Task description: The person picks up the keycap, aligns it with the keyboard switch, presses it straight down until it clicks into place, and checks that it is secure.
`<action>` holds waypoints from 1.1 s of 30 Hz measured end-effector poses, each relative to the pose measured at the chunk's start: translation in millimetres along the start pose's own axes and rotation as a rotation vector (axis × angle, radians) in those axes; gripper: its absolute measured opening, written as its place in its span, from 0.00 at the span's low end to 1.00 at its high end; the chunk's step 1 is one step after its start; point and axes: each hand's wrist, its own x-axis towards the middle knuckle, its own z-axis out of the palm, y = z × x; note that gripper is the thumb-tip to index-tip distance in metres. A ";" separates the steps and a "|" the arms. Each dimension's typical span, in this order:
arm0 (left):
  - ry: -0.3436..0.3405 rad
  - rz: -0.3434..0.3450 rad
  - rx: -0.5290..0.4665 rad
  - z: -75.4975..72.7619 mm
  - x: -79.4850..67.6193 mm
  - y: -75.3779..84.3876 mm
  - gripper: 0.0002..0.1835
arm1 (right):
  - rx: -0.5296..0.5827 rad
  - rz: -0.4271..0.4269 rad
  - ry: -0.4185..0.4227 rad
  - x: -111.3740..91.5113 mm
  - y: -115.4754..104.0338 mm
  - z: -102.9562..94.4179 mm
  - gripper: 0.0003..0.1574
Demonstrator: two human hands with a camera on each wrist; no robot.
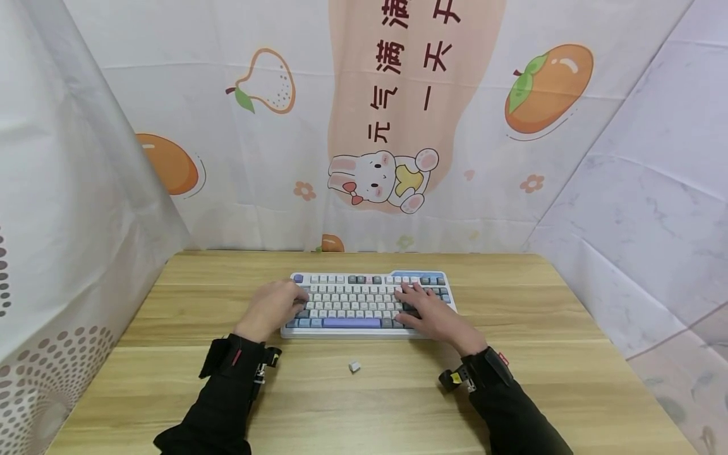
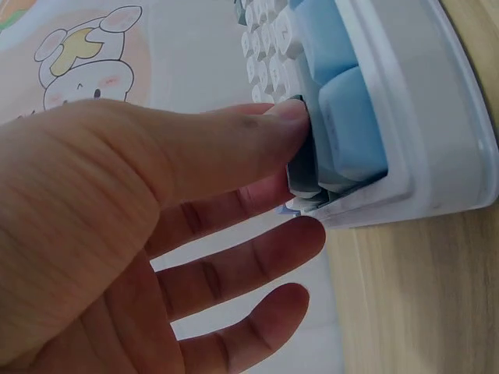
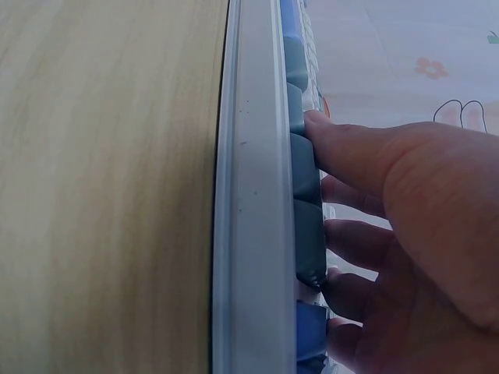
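A white keyboard (image 1: pixel 358 335) with white, grey, blue and purple keys lies on the wooden table. At its left end is my left hand (image 1: pixel 275 308). In the left wrist view, the thumb and index finger pinch a dark grey keycap (image 2: pixel 302 170) beside light blue keys (image 2: pixel 352 125), while the other fingers stretch out below. My right hand (image 1: pixel 433 314) rests with spread fingers on the keyboard's right part. Its thumb (image 3: pixel 343 144) touches the dark bottom-row keys in the right wrist view. What lies under the right palm is hidden.
A small grey-white piece (image 1: pixel 354 366), resembling a loose keycap, lies on the wooden table (image 1: pixel 318 404) in front of the keyboard. Behind the table hangs a printed curtain (image 1: pixel 273 158), with more white cloth (image 1: pixel 74 164) at the left.
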 end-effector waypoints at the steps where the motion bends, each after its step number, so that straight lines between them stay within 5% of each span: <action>1: -0.003 0.009 0.000 0.0 0.0 -0.1 0.08 | 0.001 0.002 -0.001 0.0 0.1 -0.1 0.36; 15: -0.008 -0.006 0.001 1.3 2.2 1.0 0.08 | -0.002 -0.005 0.000 -1.0 -0.4 0.7 0.37; 21: -0.044 -0.066 -0.056 2.1 3.3 -0.6 0.09 | -0.008 -0.011 0.003 -1.3 0.0 0.6 0.36; 33: -0.039 -0.052 -0.134 1.0 0.8 -5.1 0.09 | 0.011 0.010 -0.006 -1.7 -1.4 -1.1 0.36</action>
